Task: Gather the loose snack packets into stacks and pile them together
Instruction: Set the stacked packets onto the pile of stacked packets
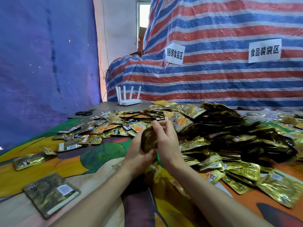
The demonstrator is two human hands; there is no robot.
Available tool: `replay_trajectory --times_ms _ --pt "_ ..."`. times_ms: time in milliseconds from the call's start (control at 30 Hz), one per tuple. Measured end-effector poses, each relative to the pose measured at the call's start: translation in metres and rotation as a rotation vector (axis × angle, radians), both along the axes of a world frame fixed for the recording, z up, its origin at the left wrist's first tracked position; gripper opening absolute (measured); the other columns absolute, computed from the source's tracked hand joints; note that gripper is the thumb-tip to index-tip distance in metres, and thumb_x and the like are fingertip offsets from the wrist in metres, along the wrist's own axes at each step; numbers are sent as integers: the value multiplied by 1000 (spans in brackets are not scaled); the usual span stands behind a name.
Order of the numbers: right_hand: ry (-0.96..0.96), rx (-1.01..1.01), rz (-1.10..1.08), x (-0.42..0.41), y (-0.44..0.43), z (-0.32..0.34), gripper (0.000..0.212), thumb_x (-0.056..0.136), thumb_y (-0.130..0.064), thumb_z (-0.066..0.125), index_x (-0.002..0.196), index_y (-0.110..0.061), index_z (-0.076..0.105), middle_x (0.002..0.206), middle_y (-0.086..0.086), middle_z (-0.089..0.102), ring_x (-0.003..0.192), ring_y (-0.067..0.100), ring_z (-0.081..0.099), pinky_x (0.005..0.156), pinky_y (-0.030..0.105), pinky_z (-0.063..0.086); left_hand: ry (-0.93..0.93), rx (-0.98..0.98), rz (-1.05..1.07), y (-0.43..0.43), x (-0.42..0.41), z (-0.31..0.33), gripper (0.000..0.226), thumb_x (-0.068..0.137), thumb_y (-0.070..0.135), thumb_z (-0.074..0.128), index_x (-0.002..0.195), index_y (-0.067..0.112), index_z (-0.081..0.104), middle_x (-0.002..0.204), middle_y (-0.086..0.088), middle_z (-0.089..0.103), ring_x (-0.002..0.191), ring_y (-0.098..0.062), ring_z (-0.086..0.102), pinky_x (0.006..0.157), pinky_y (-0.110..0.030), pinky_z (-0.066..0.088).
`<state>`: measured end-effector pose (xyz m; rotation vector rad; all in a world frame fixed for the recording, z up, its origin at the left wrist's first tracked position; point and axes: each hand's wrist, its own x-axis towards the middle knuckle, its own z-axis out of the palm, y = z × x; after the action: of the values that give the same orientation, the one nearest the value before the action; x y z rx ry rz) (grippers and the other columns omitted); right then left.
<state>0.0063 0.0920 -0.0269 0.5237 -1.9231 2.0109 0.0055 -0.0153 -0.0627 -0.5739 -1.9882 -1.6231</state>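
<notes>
A stack of gold snack packets (148, 139) stands on edge between my two hands at the centre of the view. My left hand (136, 154) cups its near side and bottom. My right hand (164, 136) presses its far side, fingers curled over the top. A big heap of loose gold and dark packets (229, 131) spreads to the right and behind the hands. Flatter scattered packets (101, 126) lie to the left. A neat flat stack (50, 193) rests at the near left, and a single packet (29, 160) lies beyond it.
The colourful printed cloth (101, 154) covers the table. Black scissors (84, 112) and a white router (128, 97) sit at the far left end. A striped tarp with two paper signs (174, 54) rises behind, and a blue sheet (45, 54) hangs at left.
</notes>
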Motion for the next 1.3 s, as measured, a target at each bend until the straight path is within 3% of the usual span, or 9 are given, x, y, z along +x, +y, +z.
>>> replay_trajectory --times_ms 133,267,333,567,667,767,1000,1133,1300 --pt "58 201 -177 3 21 13 25 94 -43 66 106 -22 60 109 -1 62 100 11 62 91 34 54 -19 28 39 -2 -2 -2 46 73 16 74 112 21 50 97 -5 71 89 -27 69 78 -44 57" --pt "118 515 -270 19 59 14 16 92 -33 66 100 -19 62 102 1 63 91 15 62 81 35 54 -66 -42 -40 -2 -5 -6 53 67 16 83 109 17 51 81 1 67 74 -7 65 69 -23 55" --pt "117 765 -366 27 90 10 13 92 -32 64 100 -22 62 102 -1 62 91 18 61 81 37 54 -74 -96 -51 0 -4 -7 51 65 18 82 106 5 53 85 -8 65 76 -11 65 73 -27 54" --pt "-315 1392 -761 41 236 23 18 84 -17 57 99 -19 67 96 9 64 95 35 65 73 35 49 27 -197 -93 16 10 -1 30 68 9 66 97 12 57 90 -16 63 81 -29 63 75 -38 50" --pt "-350 1433 -896 40 291 24 4 89 -18 59 88 -14 57 84 8 58 84 32 61 68 33 49 86 -264 -113 21 14 -1 33 76 -1 69 103 11 56 89 6 63 79 -14 64 72 -23 51" --pt "-402 1471 -870 36 319 11 13 88 -17 58 80 -15 48 83 8 56 87 31 63 70 35 53 99 -299 -157 24 17 1 39 78 -5 70 107 15 54 91 11 63 81 -9 64 71 -13 48" --pt "-457 1461 -918 32 329 -5 24 87 -11 58 74 -17 38 75 3 49 72 24 57 63 33 45 59 -264 -129 18 14 1 28 70 10 70 97 12 62 90 -5 66 85 -23 67 82 -44 55" --pt "-491 1493 -924 34 324 1 18 88 -15 55 73 -14 44 73 2 50 69 25 54 60 31 42 9 -221 -117 17 13 1 29 68 10 70 96 8 63 88 -2 69 84 -21 69 83 -45 56" --pt "-203 1225 -1067 34 301 20 23 90 -17 54 70 -7 51 77 11 52 72 32 52 61 36 40 -57 -87 -78 17 8 1 22 64 13 72 86 9 69 85 -11 72 81 -27 70 78 -44 56"
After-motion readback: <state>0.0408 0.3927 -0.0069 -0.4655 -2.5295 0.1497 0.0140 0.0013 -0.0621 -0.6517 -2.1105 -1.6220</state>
